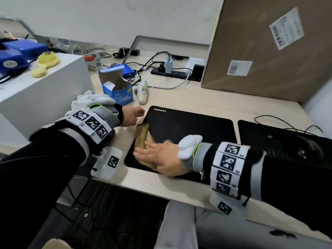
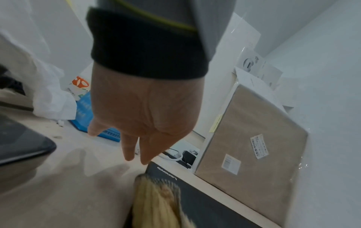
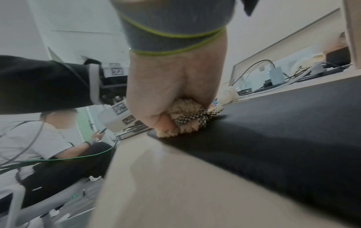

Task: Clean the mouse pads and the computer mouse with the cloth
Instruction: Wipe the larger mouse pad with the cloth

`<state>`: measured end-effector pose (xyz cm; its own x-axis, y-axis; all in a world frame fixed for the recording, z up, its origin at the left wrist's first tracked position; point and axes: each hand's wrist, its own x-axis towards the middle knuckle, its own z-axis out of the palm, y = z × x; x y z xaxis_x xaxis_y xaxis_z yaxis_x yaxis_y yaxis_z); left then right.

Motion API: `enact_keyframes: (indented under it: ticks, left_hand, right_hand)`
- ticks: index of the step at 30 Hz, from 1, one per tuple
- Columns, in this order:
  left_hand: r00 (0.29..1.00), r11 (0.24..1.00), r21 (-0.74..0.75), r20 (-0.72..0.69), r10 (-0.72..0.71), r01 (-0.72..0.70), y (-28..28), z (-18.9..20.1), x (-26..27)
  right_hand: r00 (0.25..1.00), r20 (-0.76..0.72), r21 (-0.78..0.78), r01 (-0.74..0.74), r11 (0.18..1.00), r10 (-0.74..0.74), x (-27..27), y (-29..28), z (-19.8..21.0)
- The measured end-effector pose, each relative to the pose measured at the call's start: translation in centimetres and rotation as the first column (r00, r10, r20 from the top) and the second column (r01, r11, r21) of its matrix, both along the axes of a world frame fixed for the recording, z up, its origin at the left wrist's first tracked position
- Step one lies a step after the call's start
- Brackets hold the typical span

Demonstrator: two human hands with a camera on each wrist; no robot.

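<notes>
Cloth (image 1: 143, 139) sits on the left end of the near mouse pad (image 1: 188, 126), the Lenovo-branded one, bunched tan pile with a checkered trim. Right hand (image 1: 161, 157) is pressed on top of it. Head view shows fingers laid fairly flat over the cloth; right wrist view shows the thumb tucked into a wad of it (image 3: 183, 117), so I read it as a grip, not just a flat press.

Left hand (image 1: 132, 115) is at the pad's far-left corner, on the desk (image 1: 197, 97) edge of it. Left wrist view: fingers (image 2: 129, 148) straight and slightly apart, holding nothing. Can't tell if they touch the pad.

Step in hand, my read: wiping the first pad, cloth at its left edge. Most of the task is left.

Second pad (image 1: 251, 133) lies just right of the first. The mouse (image 1: 305, 146), dark and blurry, sits on it behind the right forearm, cable trailing back.

Next move likely calls for a sweep rightward across the pad, with the left hand pinning the corner so the pad doesn't slide or curl.
</notes>
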<state>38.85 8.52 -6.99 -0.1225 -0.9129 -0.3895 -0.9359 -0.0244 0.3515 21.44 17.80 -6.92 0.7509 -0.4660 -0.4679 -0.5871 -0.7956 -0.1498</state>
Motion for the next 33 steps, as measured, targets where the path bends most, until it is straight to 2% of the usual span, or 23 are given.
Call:
enact_keyframes:
  ticks: [5, 11, 14, 16, 19, 22, 25, 30, 33]
  left_hand:
    - [0.998, 0.999, 0.046, -0.057, 0.025, -0.023, 0.4, 0.2, -1.0]
    - [0.997, 0.997, -0.001, -0.033, 0.073, -0.073, 1.4, 0.5, -2.9]
    - [0.996, 0.996, 0.025, -0.017, 0.087, -0.086, 1.8, 0.7, -3.0]
    - [0.997, 0.997, 0.039, -0.004, 0.072, -0.072, 2.1, 0.7, -3.0]
    - [0.997, 0.996, 0.036, -0.027, 0.079, -0.078, 2.1, 0.6, -3.1]
    - [0.986, 0.991, 0.032, -0.102, 0.13, -0.128, 2.0, 0.3, -3.3]
    - [0.976, 0.989, 0.053, -0.165, 0.144, -0.137, 1.9, -0.4, -3.2]
    - [0.942, 0.982, 0.068, -0.279, 0.189, -0.177, 1.9, -0.5, -3.1]
    - [0.89, 0.971, 0.109, -0.388, 0.238, -0.213, 1.7, -0.7, -2.6]
  right_hand:
    - [0.997, 0.037, 0.015, -0.069, 0.998, 0.068, -1.6, 2.4, 0.0]
    - [0.999, 0.036, 0.029, -0.009, 1.0, 0.008, -1.8, 2.3, 0.3]
    - [0.994, 0.047, 0.012, 0.098, 0.995, -0.098, -3.9, 2.5, 1.0]
    - [0.967, 0.102, -0.02, 0.238, 0.971, -0.234, -6.6, 2.7, 1.7]
    - [0.847, 0.149, 0.01, 0.515, 0.857, -0.511, -11.9, 2.6, 2.1]
    - [0.763, 0.077, -0.01, 0.645, 0.764, -0.642, -14.6, 2.4, 1.2]
    - [0.804, 0.12, -0.064, 0.592, 0.804, -0.582, -13.2, 2.4, 0.1]
    - [0.968, 0.075, -0.096, 0.246, 0.964, -0.24, -6.1, 3.7, -1.6]
    - [0.99, 0.11, -0.083, 0.093, 0.992, -0.084, -1.1, 2.8, -1.5]
